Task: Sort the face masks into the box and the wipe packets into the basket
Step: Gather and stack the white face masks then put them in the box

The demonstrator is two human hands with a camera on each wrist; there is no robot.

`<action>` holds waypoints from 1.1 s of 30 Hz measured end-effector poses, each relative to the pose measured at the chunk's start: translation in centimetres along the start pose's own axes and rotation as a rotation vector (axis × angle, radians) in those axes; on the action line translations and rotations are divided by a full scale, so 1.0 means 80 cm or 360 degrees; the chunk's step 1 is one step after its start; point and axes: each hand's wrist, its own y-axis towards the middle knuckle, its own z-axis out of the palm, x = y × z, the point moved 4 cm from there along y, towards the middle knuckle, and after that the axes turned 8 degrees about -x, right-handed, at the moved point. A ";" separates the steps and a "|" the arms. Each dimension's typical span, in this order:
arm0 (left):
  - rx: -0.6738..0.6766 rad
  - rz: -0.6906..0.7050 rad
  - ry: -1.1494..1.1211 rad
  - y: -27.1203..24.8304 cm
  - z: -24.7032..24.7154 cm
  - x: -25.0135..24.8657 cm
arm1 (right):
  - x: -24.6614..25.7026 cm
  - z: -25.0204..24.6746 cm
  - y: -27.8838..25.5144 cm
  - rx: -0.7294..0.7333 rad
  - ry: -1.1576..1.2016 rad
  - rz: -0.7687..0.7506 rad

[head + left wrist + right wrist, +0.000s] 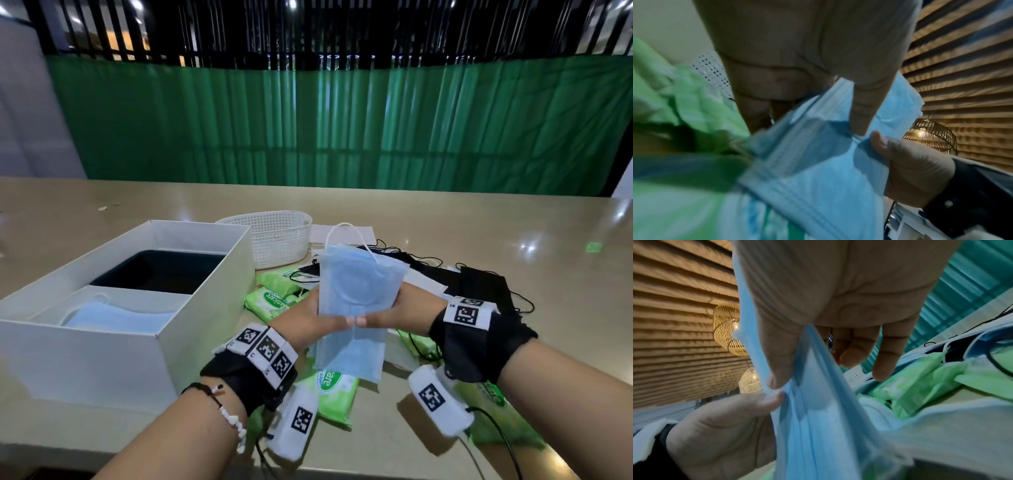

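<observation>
A light blue face mask (356,301) is held upright above the table by both hands, its white ear loop standing up at the top. My left hand (318,318) grips its left edge with the thumb across the front. My right hand (394,313) pinches the right edge, and the two thumbs meet at the middle. The wrist views show the same blue mask (818,162) (813,410) pinched between thumb and fingers. The white box (191,301) stands at left with a blue mask (116,317) inside. A white basket (274,236) sits behind it. Green wipe packets (270,301) lie under the hands.
Black masks (479,284) with tangled ear loops lie at right of the hands. More green packets (334,390) lie near the front table edge. A dark tray (161,270) fills the far part of the box. White paper (342,234) lies beside the basket.
</observation>
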 end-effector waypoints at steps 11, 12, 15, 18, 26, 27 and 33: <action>-0.0341 -0.0111 -0.0026 -0.006 -0.019 0.006 | -0.010 0.020 -0.012 0.0193 -0.0297 0.0178; -0.0390 -0.0069 -0.0078 -0.004 -0.022 0.000 | -0.007 0.022 -0.012 0.0196 -0.0251 0.0150; -0.0444 0.0088 -0.0159 -0.003 -0.028 -0.020 | -0.001 0.022 -0.005 0.0076 -0.0163 0.0072; -0.0414 0.0150 -0.0090 -0.007 -0.027 -0.024 | -0.004 0.016 0.001 -0.0066 -0.0179 0.0063; -0.0206 0.0132 0.0118 -0.013 -0.020 -0.012 | 0.012 0.004 -0.014 -0.0046 -0.0222 -0.0110; -0.0186 0.0118 0.0159 -0.013 -0.021 -0.013 | 0.016 0.004 -0.015 -0.0039 -0.0226 -0.0127; -0.0078 0.0116 0.0218 -0.019 -0.017 -0.020 | 0.034 0.004 -0.018 -0.0224 -0.0294 -0.0245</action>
